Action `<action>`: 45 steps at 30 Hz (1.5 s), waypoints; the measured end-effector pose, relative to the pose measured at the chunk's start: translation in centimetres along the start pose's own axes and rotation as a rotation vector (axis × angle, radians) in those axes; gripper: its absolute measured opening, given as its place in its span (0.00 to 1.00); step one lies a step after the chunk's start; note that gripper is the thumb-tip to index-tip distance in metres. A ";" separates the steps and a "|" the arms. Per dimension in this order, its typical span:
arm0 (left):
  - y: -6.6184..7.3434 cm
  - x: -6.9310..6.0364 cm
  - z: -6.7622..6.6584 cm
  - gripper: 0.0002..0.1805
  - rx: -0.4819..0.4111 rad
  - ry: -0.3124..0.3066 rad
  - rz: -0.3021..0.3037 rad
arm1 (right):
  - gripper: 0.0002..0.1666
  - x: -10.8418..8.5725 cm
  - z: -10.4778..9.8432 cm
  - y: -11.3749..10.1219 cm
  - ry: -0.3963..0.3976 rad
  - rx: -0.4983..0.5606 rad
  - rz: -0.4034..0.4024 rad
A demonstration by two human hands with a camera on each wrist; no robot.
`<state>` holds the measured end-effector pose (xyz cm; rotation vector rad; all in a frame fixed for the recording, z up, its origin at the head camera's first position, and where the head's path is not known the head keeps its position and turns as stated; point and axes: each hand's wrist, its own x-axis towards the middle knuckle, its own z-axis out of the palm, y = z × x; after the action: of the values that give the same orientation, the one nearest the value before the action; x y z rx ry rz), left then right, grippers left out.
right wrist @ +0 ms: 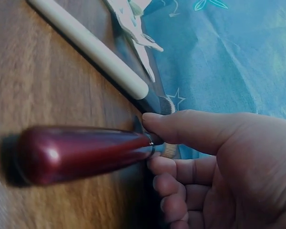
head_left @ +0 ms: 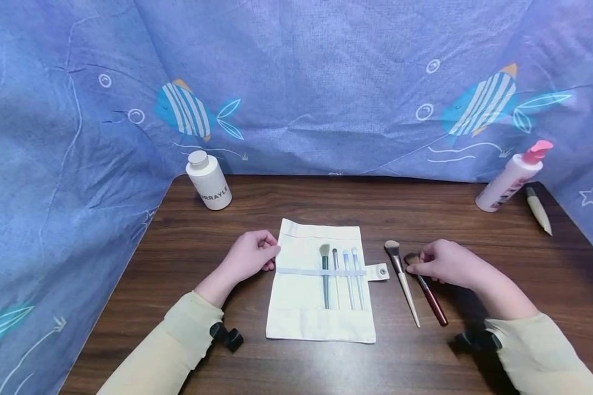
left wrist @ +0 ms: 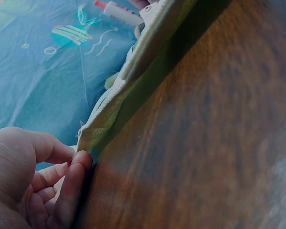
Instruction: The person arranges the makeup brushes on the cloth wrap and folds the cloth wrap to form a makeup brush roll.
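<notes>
An unrolled cream brush pouch (head_left: 298, 296) lies mid-table, with several makeup brushes (head_left: 325, 280) tucked under its elastic band. My left hand (head_left: 251, 253) pinches the pouch's left edge between thumb and finger; in the left wrist view that edge (left wrist: 97, 124) is slightly raised. To the right of the pouch, my right hand (head_left: 447, 264) pinches a dark red makeup brush (head_left: 432, 302) near its ferrule. The right wrist view shows its glossy handle (right wrist: 86, 155) pointing toward the camera. Beside it lies a makeup brush with a pale handle (head_left: 406, 291), untouched.
A white bottle (head_left: 210, 181) stands at the back left. At the back right are a pump bottle with a pink top (head_left: 511, 178) and a pale tube-like item with a dark end (head_left: 540, 211). The pouch's snap tab (head_left: 377, 272) sticks out toward the loose brushes. A blue curtain hangs behind.
</notes>
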<state>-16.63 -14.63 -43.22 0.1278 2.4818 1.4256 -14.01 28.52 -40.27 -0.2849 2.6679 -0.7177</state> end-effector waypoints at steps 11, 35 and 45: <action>-0.3 0.2 -0.1 0.05 -0.002 0.007 -0.011 | 0.22 0.5 0.2 -0.2 0.031 -0.105 0.001; -0.2 0.1 0.0 0.05 0.011 0.004 0.005 | 0.18 0.2 -0.2 0.3 -0.021 0.064 -0.003; 0.0 -0.1 0.0 0.05 0.008 0.000 0.006 | 0.17 0.1 -0.8 0.7 -0.034 0.202 -0.017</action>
<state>-16.52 -14.62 -43.16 0.1370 2.4895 1.4185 -14.45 29.42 -40.03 -0.2629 2.5391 -0.9698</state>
